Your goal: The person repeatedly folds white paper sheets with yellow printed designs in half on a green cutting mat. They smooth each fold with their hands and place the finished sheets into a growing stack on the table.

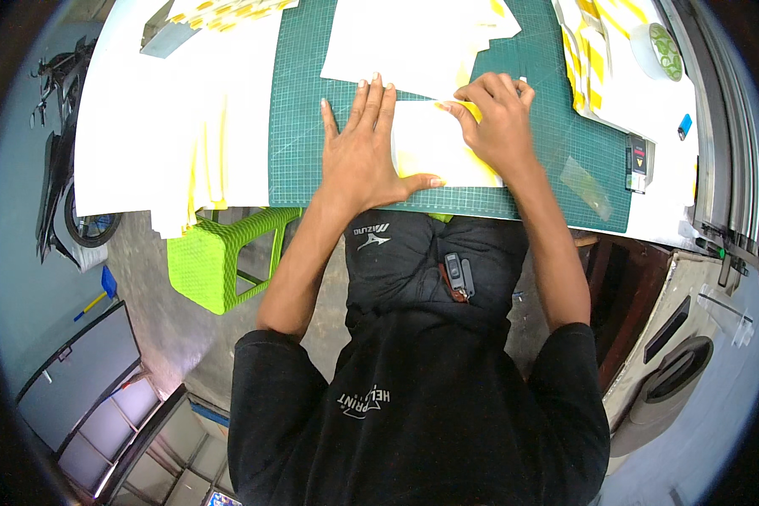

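A white and yellow sheet of paper (430,143) lies on the green cutting mat (312,181), near its front edge. My left hand (363,160) is open and flat, fingers spread over the mat and the larger paper's edge, thumb across the sheet's near edge. At the sheet's far right corner, my right hand (499,122) is closed, its thumb and curled fingers on the yellow edge. Something small and pale shows by its outer fingers; I cannot make out what it is. Beyond both hands lie larger white papers (388,42).
Stacked yellow-and-white papers (207,160) hang over the table's left front edge. On the right are more yellow-striped papers (594,59), a round container (658,52), a blue lighter (685,126) and a small black-and-white box (637,164). A green stool (202,266) stands below left.
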A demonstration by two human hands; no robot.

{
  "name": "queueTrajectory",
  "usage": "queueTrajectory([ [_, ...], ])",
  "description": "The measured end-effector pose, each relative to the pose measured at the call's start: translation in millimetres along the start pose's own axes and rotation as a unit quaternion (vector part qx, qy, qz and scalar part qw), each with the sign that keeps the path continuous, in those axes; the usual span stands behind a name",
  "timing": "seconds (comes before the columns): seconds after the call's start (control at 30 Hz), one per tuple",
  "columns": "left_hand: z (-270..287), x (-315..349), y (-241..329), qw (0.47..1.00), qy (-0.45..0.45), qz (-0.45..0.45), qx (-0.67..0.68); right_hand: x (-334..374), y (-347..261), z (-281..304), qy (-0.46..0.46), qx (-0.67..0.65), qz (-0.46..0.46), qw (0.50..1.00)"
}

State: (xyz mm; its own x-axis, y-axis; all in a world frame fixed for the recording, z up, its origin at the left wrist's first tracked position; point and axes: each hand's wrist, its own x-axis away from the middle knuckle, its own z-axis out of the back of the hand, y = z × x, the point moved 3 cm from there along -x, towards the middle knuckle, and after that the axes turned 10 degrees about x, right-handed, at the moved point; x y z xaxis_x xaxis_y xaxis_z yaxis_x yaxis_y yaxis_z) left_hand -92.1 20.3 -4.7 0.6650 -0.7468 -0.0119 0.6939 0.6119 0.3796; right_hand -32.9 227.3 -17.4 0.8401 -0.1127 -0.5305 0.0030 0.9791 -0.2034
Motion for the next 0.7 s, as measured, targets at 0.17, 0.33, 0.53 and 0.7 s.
queueTrajectory([
  [0.17,-8.8,18.3,13.9,0.998,0.026,-0.038,-0.048,-0.8,-3.8,-1.8,0.003,0.016,-0.003,1.000],
  [0.33,-22.7,27.8,12.9,0.998,0.014,-0.039,0.041,9.3,-35.9,12.3,0.011,0.089,0.016,0.996],
  [0.53,-9.5,14.9,9.0,0.999,-0.012,-0.030,-0.015,38.7,-76.6,10.6,-0.162,-0.015,0.025,0.986],
  [0.7,-11.8,18.3,8.0,0.999,0.005,-0.021,0.029,44.5,-32.7,25.9,-0.187,0.053,0.011,0.981],
])
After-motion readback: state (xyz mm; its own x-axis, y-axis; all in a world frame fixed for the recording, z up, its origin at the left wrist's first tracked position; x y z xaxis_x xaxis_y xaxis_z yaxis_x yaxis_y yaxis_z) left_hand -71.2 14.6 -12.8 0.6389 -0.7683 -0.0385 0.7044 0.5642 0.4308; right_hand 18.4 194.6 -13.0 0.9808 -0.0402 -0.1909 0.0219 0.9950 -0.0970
